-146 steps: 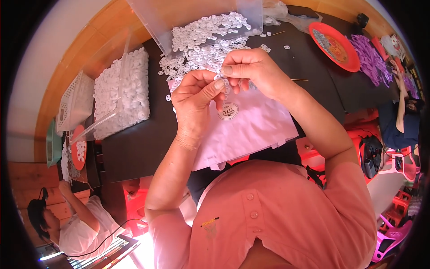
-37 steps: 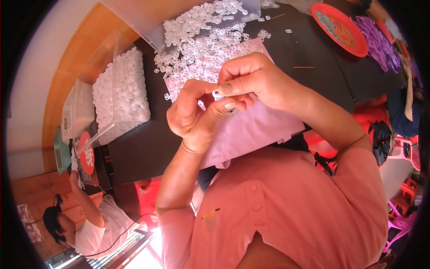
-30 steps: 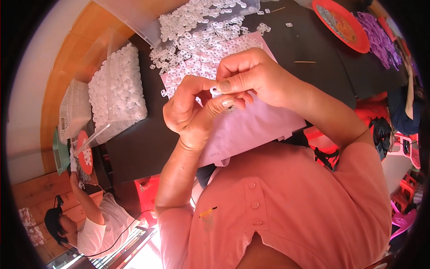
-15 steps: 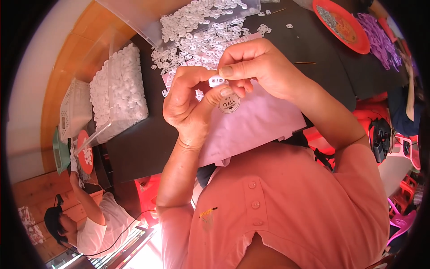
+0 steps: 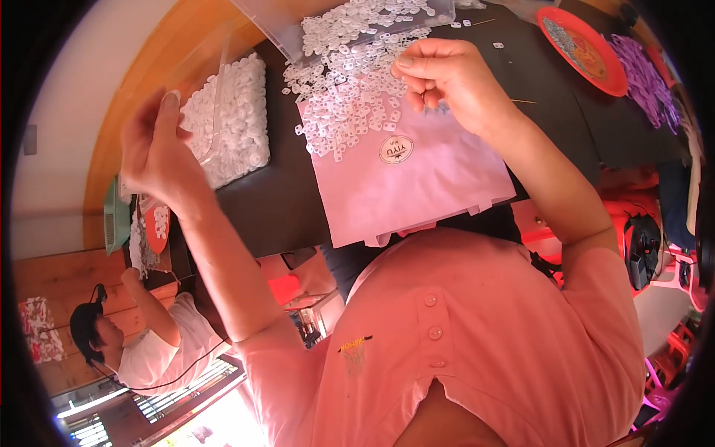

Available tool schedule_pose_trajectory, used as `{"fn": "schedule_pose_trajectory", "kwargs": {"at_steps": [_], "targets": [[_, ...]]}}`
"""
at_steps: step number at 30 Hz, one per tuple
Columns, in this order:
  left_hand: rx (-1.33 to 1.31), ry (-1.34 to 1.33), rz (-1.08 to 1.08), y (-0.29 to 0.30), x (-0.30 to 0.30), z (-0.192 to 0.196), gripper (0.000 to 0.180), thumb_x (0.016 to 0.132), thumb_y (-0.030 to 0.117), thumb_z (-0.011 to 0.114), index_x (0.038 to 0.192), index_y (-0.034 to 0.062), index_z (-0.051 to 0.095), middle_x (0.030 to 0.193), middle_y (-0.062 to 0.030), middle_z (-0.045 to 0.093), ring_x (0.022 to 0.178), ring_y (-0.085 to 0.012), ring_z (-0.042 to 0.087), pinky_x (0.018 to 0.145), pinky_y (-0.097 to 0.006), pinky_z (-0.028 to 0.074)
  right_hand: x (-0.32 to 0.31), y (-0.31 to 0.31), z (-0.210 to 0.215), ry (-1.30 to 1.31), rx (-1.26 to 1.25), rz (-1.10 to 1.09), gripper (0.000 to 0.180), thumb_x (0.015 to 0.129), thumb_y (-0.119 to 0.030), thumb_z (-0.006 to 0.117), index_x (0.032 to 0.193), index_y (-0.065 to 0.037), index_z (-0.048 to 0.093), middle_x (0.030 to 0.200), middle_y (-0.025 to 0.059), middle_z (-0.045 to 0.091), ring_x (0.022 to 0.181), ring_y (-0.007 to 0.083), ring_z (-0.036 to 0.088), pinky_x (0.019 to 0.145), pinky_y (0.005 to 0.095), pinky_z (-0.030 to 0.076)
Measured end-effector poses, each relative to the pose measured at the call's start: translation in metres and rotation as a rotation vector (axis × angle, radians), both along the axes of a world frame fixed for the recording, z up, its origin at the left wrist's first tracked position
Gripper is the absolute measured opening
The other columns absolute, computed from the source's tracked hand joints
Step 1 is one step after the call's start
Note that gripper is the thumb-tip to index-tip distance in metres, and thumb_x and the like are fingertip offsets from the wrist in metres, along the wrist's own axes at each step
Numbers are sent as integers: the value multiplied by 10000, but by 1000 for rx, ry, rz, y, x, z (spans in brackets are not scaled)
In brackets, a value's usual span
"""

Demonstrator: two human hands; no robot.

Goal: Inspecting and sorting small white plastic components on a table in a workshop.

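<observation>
My left hand (image 5: pixel 160 145) is up at the left of the frame, in front of the near side of a clear bin (image 5: pixel 221 89) full of white rounded parts (image 5: pixel 242 112). Its fingers are curled in and the thumb points upward close to them; blur and the angle keep me from telling whether I have anything in it. My right hand (image 5: pixel 450 78) hangs at the upper centre, thumb and forefinger drawn together at the tips, the other fingers folded beneath. Whether a small piece sits in that pinch I can't tell.

Under and to the left of those fingertips, small white two-holed pieces (image 5: pixel 346 115) lie scattered in a thick layer over the upper left part of a pink cloth bag (image 5: pixel 424 186), which lies flat with a round label (image 5: pixel 396 150) on it. The spread runs up to a clear tub (image 5: pixel 262 28) at the top of the frame, with more of the same pieces inside. At the upper right, a red plate (image 5: pixel 615 83) and a heap of purple strips (image 5: pixel 646 82) rest on the dark worktop (image 5: pixel 557 119). At the lower left, a co-worker (image 5: pixel 167 350) in a white top reaches toward another red plate (image 5: pixel 153 240).
</observation>
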State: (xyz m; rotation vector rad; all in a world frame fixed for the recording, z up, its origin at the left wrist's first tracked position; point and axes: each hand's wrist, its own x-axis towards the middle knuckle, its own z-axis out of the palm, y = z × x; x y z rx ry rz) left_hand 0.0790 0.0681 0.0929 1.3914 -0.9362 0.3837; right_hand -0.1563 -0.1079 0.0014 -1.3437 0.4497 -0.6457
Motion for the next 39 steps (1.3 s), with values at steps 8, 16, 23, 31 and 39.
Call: {"fn": "schedule_pose_trajectory", "kwargs": {"at_steps": [8,16,23,31,39], "targets": [[-393,121,-670,49,-144,11,157,813,114,538,753,-31,554,807,-66,542,706,-173,485,590,-275,376,-6,-11,0,-34,-62,-135,171,863,-178,633,813,-17,660,607,-5,535,517,107,544,483,232,366],[-1540,-414,-521,47,-201,69,182,945,152,462,980,30,592,922,-69,589,655,-167,502,495,-268,344,-4,-14,-3,-3,-20,-172,171,853,-164,661,812,2,668,610,13,545,485,114,547,453,228,385],[-413,-445,-1059,33,-187,-7,208,764,156,558,895,-2,590,804,-103,552,645,-237,525,516,-392,415,-9,-16,3,-56,-17,-122,211,886,-227,629,864,-20,666,623,-31,518,551,105,559,527,231,358],[622,-691,-376,-75,-89,-100,115,736,-7,677,839,32,645,800,-103,589,783,-285,587,675,-367,480,-18,-11,15,-104,-1,-139,206,889,-209,625,851,-10,660,618,-31,504,536,92,535,508,223,347],[856,-771,-420,-100,-81,-117,123,761,63,680,882,81,664,816,-71,573,788,-260,601,672,-373,499,-19,-17,13,-136,-17,-96,195,883,-191,629,784,-23,644,599,-27,491,527,90,516,500,228,337]]}}
